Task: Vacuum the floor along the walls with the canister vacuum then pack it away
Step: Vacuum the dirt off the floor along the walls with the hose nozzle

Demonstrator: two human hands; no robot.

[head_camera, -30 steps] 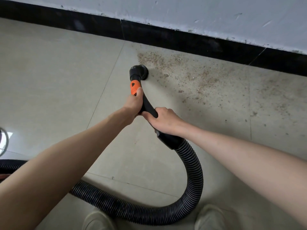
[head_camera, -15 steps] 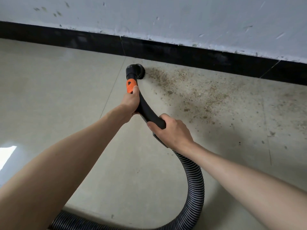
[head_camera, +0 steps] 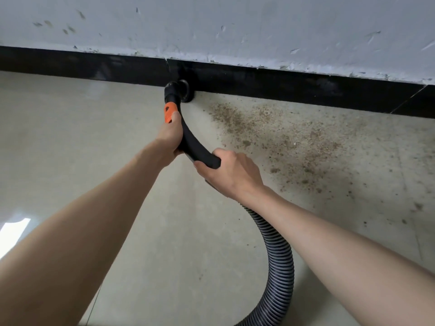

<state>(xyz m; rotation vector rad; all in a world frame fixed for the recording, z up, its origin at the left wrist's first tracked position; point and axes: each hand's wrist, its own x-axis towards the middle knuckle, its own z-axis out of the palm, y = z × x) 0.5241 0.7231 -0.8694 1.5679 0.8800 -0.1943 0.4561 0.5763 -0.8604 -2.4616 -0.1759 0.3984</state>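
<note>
Both hands (head_camera: 170, 135) grip curved wand (head_camera: 196, 143).

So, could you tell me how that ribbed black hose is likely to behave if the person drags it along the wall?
The ribbed hose will probably flex and trail, since it already loops loosely behind the right hand. The curved handle looks rigid, so both hands likely steer the nozzle precisely.

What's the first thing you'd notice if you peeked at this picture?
Two bare arms reach out, with the left hand and right hand gripping a curved black vacuum handle that has an orange band. Its nozzle sits against the black baseboard. A patch of brown dirt speckles the floor to the right.
</note>
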